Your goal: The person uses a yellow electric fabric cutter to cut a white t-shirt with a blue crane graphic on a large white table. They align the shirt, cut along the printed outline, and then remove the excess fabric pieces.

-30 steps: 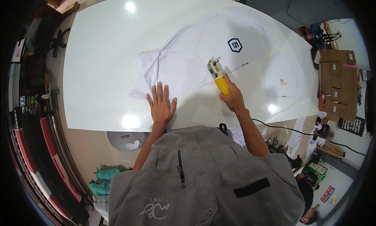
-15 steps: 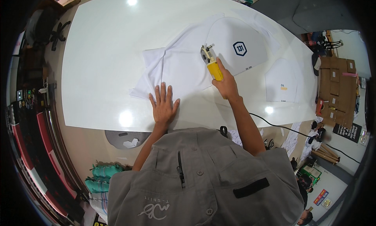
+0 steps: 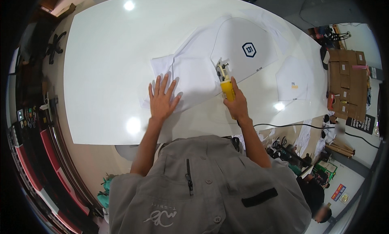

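Observation:
My right hand point(image 3: 239, 105) is wrapped round the yellow handle of a corded electric fabric cutter point(image 3: 227, 89). Its metal head sits on white cloth, beside the lower left edge of a printed sleeve-shaped piece point(image 3: 233, 43) with a dark hexagon badge. My left hand point(image 3: 162, 100) lies flat with fingers spread, pressing on the left part of the white fabric point(image 3: 194, 72). A fold runs up through that fabric near my fingertips. Further right lies a smaller white cut piece point(image 3: 292, 78) with a small yellow print.
All the cloth lies on a large white table point(image 3: 101, 72) with a curved far edge. The cutter's black cord point(image 3: 291, 124) trails off to the right. Cardboard boxes point(image 3: 346, 84) stand beyond the right edge, and another person point(image 3: 310, 195) is at the lower right.
My right hand has drawn the cutter toward me, along the printed piece's edge. My left hand has slid slightly left and away from me, and the loose cloth by it has shifted.

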Demonstrator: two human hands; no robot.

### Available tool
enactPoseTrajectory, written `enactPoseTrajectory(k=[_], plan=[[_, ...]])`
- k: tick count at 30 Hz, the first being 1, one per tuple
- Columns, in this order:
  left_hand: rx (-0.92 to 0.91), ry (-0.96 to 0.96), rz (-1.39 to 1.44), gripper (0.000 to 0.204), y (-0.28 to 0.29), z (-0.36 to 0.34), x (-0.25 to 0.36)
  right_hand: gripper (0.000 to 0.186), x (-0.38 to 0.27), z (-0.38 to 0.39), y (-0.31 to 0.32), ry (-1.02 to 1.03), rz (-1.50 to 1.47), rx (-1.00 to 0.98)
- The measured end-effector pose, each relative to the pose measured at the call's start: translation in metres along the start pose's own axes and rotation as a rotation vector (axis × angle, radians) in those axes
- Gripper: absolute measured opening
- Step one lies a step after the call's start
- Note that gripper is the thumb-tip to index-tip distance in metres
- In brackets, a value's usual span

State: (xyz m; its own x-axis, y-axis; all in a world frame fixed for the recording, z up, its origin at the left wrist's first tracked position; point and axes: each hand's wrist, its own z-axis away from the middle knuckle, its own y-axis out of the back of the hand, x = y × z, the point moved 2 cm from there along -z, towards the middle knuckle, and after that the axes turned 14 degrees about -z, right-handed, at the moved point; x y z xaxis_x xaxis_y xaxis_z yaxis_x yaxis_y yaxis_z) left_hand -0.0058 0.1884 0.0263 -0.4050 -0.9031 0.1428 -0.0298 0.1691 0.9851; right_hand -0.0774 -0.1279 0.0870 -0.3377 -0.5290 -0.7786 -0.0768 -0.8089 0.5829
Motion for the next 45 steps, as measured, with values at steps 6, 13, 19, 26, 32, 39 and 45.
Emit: enactPoseTrajectory(k=[6, 13, 19, 26, 32, 39, 45], plan=[[-0.165, -0.145, -0.046, 0.074, 0.002, -0.015, -0.034, 0.100, -0.013, 0.015, -0.036, -0.120, -0.088, 0.127], [-0.170, -0.128, -0.005, 0.079, 0.000, -0.020, -0.036, 0.103, -0.052, -0.011, -0.079, -0.259, -0.108, 0.249], [-0.212, -0.125, 0.038, 0.084, -0.004, -0.020, -0.040, 0.105, -0.074, -0.028, -0.098, -0.307, -0.122, 0.314], [-0.199, -0.121, 0.076, 0.082, -0.007, -0.020, -0.043, 0.103, -0.084, -0.046, -0.102, -0.309, -0.156, 0.343], [-0.206, -0.113, 0.082, 0.081, -0.008, -0.020, -0.044, 0.100, -0.077, -0.067, -0.102, -0.204, -0.147, 0.384], [-0.174, -0.117, 0.070, 0.080, -0.010, -0.020, -0.044, 0.100, -0.078, -0.091, -0.090, -0.233, -0.179, 0.365], [-0.175, -0.109, 0.080, 0.079, -0.010, -0.019, -0.044, 0.100, -0.080, -0.118, -0.080, -0.243, -0.147, 0.375]])
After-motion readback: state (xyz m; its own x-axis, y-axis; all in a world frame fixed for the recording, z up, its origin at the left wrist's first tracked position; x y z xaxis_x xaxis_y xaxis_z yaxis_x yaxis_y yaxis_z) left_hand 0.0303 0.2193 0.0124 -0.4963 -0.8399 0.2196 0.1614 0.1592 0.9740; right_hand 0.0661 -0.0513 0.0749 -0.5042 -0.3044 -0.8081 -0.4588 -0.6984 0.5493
